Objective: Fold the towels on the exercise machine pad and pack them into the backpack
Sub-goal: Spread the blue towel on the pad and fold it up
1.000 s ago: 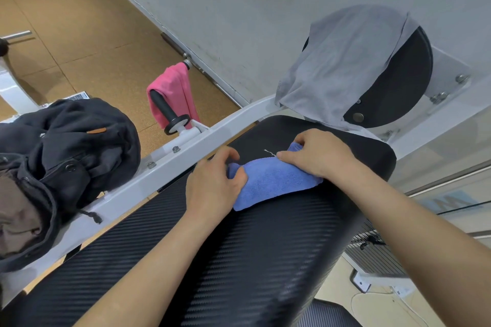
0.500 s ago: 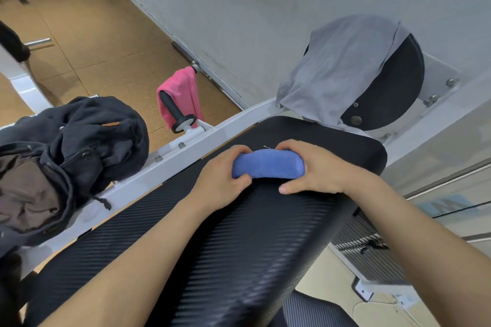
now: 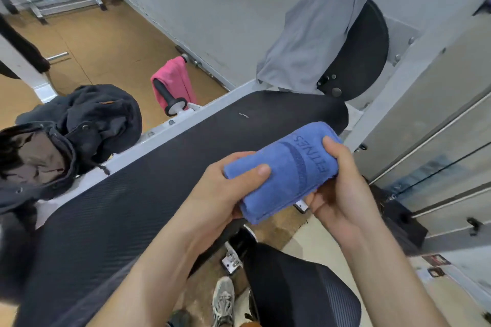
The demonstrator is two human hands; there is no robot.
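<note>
Bottom of the frame, a grey shoe [image 3: 224,297], and just above it the action. The left grip [image 3: 225,188] is curled round the near end of the folded blue towel [image 3: 287,170], thumb pressed on top. The right grip [image 3: 342,194] wraps the far end, fingers underneath. Both are closed firmly on it, and the bundle is held in the air at centre right, clear of the black pad [image 3: 132,207].

The danger, I'd say: that fold looks thick and springy, so if one hand lets go on the way over, it could flop open. The backpack [image 3: 79,125] sits at the left edge, mouth gaping but slumped, and a soft opening like that could snag the bundle.

Further back, a pink towel [image 3: 172,79] hangs on a handle [image 3: 164,90] at upper centre-left. A grey towel [image 3: 313,40] drapes the round pad [image 3: 366,56] at upper right. Neither is folded yet.
</note>
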